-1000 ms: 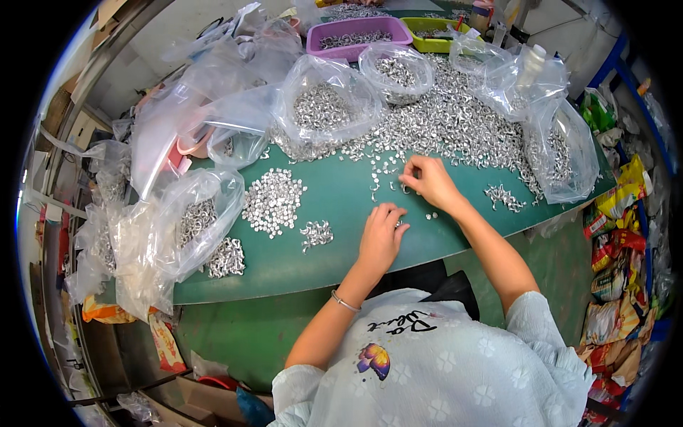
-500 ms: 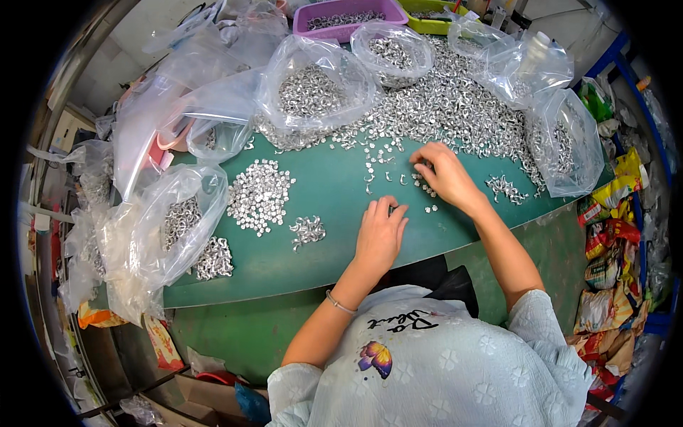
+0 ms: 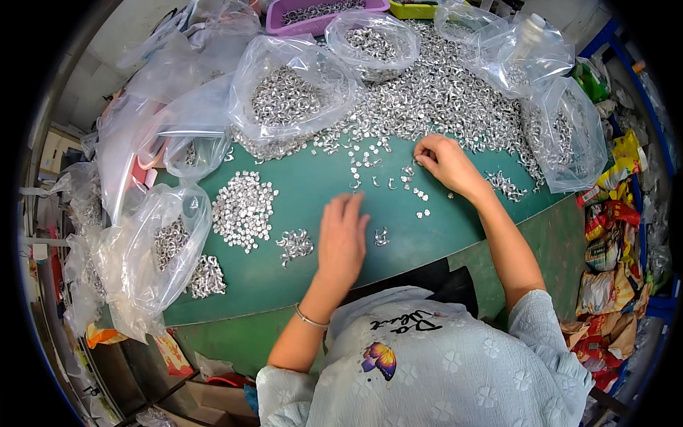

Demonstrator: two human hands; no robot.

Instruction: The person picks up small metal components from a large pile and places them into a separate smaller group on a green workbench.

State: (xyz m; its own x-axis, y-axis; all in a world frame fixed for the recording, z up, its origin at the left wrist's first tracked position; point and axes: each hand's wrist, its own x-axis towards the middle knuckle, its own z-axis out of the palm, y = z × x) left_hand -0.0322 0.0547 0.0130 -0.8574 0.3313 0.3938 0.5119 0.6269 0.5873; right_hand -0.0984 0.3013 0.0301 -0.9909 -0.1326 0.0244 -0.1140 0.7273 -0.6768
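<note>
My left hand (image 3: pixel 343 231) hovers over the middle of the green table (image 3: pixel 313 274), fingers stretched forward, their tips blurred, close to a few loose curved metal pieces (image 3: pixel 391 183). Nothing shows in it. My right hand (image 3: pixel 445 162) is farther back, at the near edge of the large heap of silvery metal pieces (image 3: pixel 455 92). Its thumb and fingertips are pinched together; whatever they hold is too small to make out. Little flower-shaped metal pieces (image 3: pixel 421 195) lie below it. A small cluster of curved pieces (image 3: pixel 381 237) rests right of my left hand.
At left lie a pile of flower-shaped pieces (image 3: pixel 244 210) and a small curved-piece pile (image 3: pixel 294 245). Open clear plastic bags of metal parts (image 3: pixel 288 99) ring the heap. A purple tray (image 3: pixel 313 25) stands behind. Another small pile (image 3: pixel 506 186) lies at right.
My left hand has moved left and its fingers have straightened; a small curved-piece cluster now shows where it was. My right hand has shifted slightly, its fingertips drawn together. The view has shifted a little.
</note>
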